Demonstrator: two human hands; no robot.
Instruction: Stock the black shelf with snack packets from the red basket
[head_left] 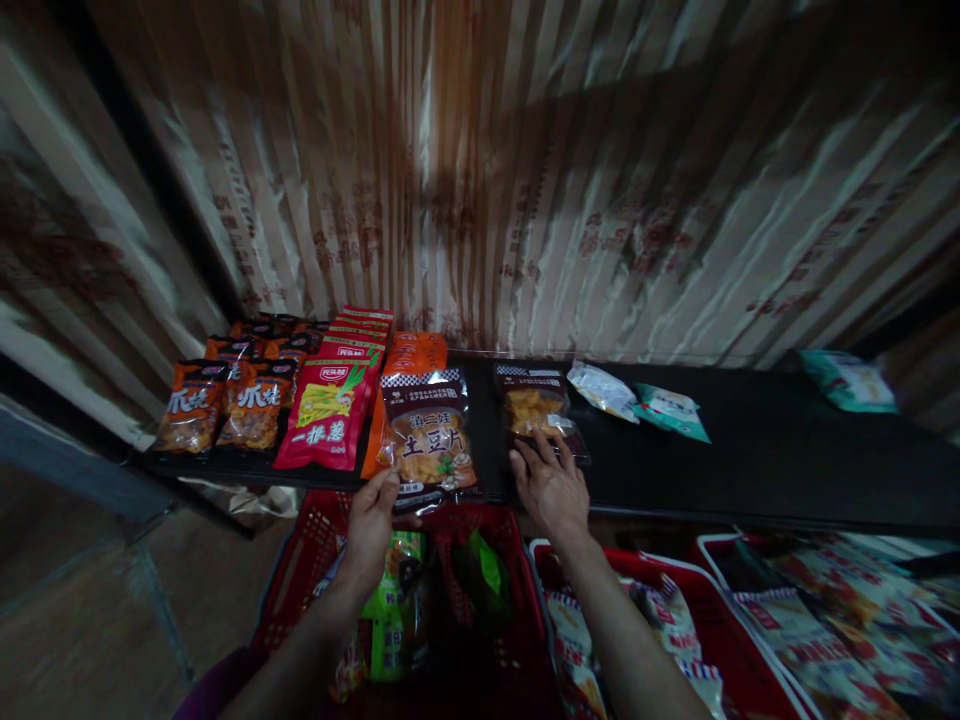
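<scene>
My left hand (373, 520) grips the lower left corner of a brown bag of potato chips (427, 435), which lies over the front of the black shelf (645, 475), beside orange packets (416, 350). My right hand (551, 485) rests with its fingers spread on the lower part of a second brown bag (531, 400), which lies flat on the shelf a little to the right. A gap of bare shelf separates the two brown bags.
Left on the shelf are red packets (322, 415) and orange-black snack bags (256, 405). To the right lie a white packet (604, 390), a teal-white packet (673, 412) and another teal packet (851, 380). Below stand red baskets (281, 590) holding snack bags. Pleated curtain hangs behind.
</scene>
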